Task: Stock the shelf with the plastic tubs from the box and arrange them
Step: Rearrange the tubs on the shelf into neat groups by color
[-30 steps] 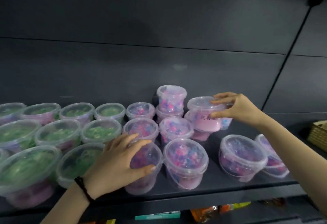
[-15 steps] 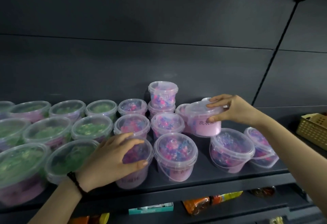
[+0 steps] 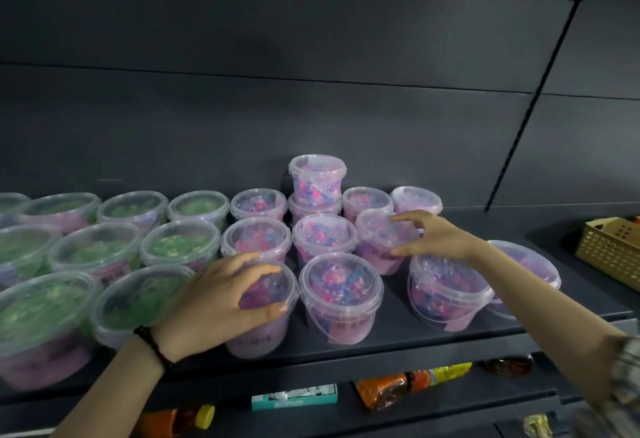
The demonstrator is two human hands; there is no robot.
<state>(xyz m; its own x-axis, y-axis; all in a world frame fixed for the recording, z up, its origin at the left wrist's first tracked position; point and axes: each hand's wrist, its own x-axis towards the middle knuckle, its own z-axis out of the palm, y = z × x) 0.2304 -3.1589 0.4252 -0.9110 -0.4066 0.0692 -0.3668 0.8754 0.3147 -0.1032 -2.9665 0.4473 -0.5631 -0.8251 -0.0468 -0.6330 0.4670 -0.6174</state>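
Clear plastic tubs stand in rows on the dark shelf. Tubs with green contents fill the left; tubs with pink and blue contents fill the middle and right. My left hand grips the lid and side of a front-row pink tub. My right hand holds a pink tub in the second row, fingers over its lid and thumb on its side; it stands on the shelf. One pink tub is stacked on another at the back.
Two more pink tubs stand at the front right, apart from the rows. A tan perforated basket sits at the far right of the shelf. Packets and bottles lie on the lower shelf. The dark back wall rises behind the tubs.
My right hand has brought its pink tub down and left from the back into the second row, beside the middle tubs. My left hand stays on the front tub.
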